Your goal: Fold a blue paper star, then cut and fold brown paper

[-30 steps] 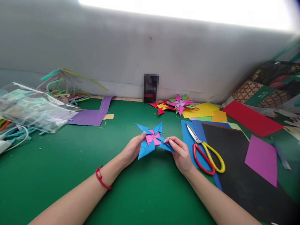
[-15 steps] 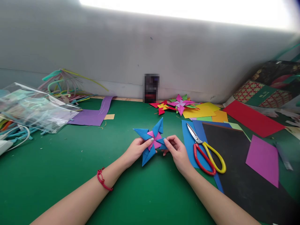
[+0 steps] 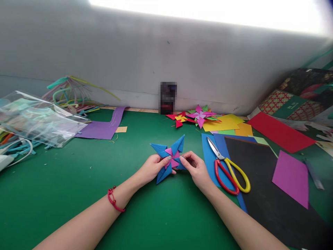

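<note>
A folded paper star (image 3: 178, 143) with blue points and a pink centre is held between my two hands over the green table. My left hand (image 3: 154, 168) grips it from the left, thumb pressed on the pink centre and fingers behind. On the other side, my right hand (image 3: 194, 166) pinches the right blue point between thumb and fingers, covering part of it. Scissors (image 3: 223, 163) with one red and one yellow handle lie to the right of my right hand, on blue and black paper (image 3: 260, 180).
Finished paper stars (image 3: 199, 116) and yellow sheets (image 3: 226, 122) lie by the wall. At right are a red sheet (image 3: 281, 131) and a purple sheet (image 3: 291, 178). Purple paper (image 3: 100, 130), a clear plastic bag (image 3: 44, 118) and pipe cleaners (image 3: 69, 92) sit at left.
The star has turned slightly clockwise, its upper points shifting right and a little down. My right thumb has moved slightly left along the right point. Both hands keep their hold.
</note>
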Demonstrator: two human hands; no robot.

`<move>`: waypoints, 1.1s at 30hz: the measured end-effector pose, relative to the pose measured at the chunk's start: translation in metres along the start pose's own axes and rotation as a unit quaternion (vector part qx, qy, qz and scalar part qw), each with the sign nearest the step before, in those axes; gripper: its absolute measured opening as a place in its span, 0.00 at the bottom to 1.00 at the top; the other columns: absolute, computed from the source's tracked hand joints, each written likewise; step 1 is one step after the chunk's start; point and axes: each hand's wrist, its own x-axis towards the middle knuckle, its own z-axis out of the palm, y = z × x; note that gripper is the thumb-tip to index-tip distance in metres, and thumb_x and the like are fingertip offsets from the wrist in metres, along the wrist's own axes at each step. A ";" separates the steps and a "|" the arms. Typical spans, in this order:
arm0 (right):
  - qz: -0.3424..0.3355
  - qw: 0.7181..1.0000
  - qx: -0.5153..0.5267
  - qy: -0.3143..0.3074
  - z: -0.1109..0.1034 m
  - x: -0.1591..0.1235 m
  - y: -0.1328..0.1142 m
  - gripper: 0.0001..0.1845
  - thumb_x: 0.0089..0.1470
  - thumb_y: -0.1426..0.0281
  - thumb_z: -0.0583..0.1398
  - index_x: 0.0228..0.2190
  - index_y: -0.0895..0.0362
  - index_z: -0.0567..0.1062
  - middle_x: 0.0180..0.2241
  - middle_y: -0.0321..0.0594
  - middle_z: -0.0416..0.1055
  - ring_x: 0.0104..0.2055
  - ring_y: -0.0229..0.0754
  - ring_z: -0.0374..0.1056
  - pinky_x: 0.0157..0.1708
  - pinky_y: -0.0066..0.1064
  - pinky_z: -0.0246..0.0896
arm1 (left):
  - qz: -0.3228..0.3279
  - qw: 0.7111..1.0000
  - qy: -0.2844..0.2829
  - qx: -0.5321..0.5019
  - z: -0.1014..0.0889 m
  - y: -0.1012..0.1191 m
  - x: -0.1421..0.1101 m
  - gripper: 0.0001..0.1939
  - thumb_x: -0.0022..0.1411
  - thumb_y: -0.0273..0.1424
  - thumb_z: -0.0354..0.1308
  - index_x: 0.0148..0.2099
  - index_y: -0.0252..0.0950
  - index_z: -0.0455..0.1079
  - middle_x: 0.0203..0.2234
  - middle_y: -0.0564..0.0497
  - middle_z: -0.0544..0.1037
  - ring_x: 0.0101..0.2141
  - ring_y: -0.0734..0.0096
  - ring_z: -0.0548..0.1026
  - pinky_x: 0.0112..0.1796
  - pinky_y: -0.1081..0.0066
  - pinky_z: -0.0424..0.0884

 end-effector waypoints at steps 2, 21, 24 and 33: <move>-0.006 1.000 -0.001 -0.007 0.000 0.000 -0.001 0.10 0.49 0.62 0.58 0.24 0.56 0.69 0.26 0.35 0.65 0.30 0.38 0.61 0.32 0.29 0.57 | 0.001 1.000 0.001 0.001 -0.001 -0.001 0.000 0.19 0.54 0.42 0.55 0.37 0.30 0.71 0.26 0.44 0.78 0.29 0.59 0.76 0.34 0.65 0.70; -0.012 0.999 -0.031 -0.025 0.000 -0.003 -0.003 0.09 0.50 0.65 0.57 0.24 0.56 0.67 0.28 0.36 0.65 0.30 0.37 0.59 0.31 0.27 0.55 | 0.004 1.000 -0.018 0.016 -0.001 -0.003 -0.001 0.18 0.57 0.39 0.52 0.42 0.29 0.68 0.29 0.44 0.78 0.32 0.60 0.76 0.36 0.65 0.70; -0.012 0.999 -0.042 -0.017 0.001 -0.003 -0.001 0.09 0.51 0.65 0.57 0.24 0.56 0.66 0.26 0.34 0.63 0.28 0.36 0.58 0.29 0.26 0.55 | 0.002 1.000 -0.013 0.016 0.000 -0.003 0.000 0.18 0.57 0.39 0.52 0.41 0.29 0.68 0.28 0.44 0.78 0.31 0.62 0.76 0.36 0.66 0.70; 0.023 0.999 -0.009 -0.043 0.003 -0.004 0.000 0.10 0.51 0.62 0.56 0.25 0.56 0.65 0.23 0.32 0.63 0.26 0.35 0.61 0.27 0.26 0.58 | 0.046 0.999 0.012 0.021 0.001 -0.004 0.001 0.14 0.54 0.34 0.57 0.40 0.29 0.69 0.27 0.47 0.77 0.26 0.67 0.76 0.31 0.70 0.72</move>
